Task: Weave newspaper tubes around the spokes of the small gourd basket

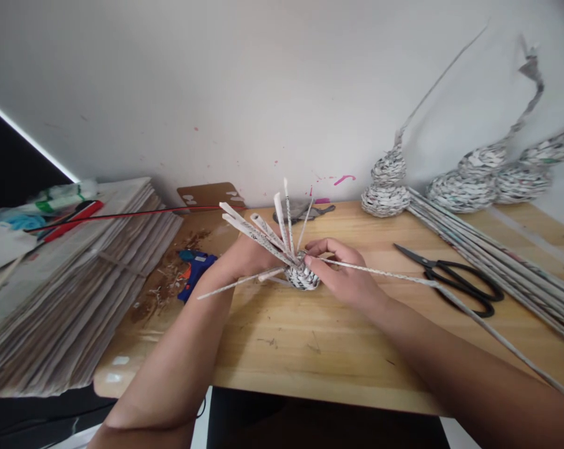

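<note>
A small round woven piece of rolled newspaper (303,276) sits between my two hands above the wooden table. Several paper tubes (251,236) stick up and out from its top, fanning to the left. My left hand (258,252) is behind these tubes, closed around the far left side of the woven piece; its fingers are mostly hidden. On the right side, my right hand (340,268) pinches the weave with thumb and fingers, where a long thin paper strand (380,272) leaves it. That strand runs right over my forearm toward the lower right corner.
Black scissors (450,277) lie on the wooden table (310,362) at right, beside long paper rolls (492,255). Finished gourd-shaped weavings (385,193) stand against the wall. At left are a blue glue gun (198,271) and a tall stack of newspapers (85,280).
</note>
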Available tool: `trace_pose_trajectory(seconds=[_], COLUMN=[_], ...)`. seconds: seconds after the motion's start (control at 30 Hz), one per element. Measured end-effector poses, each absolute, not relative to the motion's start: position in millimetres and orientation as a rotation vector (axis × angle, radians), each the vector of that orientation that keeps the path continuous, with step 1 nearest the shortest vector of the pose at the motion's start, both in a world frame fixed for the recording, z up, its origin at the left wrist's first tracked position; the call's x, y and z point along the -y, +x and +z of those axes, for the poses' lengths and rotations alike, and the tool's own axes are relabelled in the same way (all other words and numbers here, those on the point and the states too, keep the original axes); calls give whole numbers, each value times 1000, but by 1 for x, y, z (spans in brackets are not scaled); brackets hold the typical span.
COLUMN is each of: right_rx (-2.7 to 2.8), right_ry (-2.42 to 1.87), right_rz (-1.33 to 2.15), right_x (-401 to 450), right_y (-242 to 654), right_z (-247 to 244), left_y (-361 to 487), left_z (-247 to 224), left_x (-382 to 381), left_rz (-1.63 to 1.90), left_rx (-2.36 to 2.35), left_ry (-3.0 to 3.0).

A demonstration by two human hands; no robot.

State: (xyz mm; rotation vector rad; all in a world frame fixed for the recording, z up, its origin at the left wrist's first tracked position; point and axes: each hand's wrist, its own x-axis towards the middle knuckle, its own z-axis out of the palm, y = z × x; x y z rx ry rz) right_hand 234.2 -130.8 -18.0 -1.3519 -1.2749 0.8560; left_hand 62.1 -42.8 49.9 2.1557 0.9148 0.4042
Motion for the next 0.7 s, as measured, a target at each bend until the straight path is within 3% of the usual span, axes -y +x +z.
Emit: trace_pose_trajectory(seconds=[0.47,0.7], right_rx=[906,1032], right_ry=[-1169,-1188], right_rz=[1269,954], right_x=[123,123], right_y=[229,234], right_z=[-22,-21], left_y=[64,66], left_z=[40,35], left_x=[45,42], left_rz=[425,493], left_rx=[-706,-646], left_ry=[2124,2150])
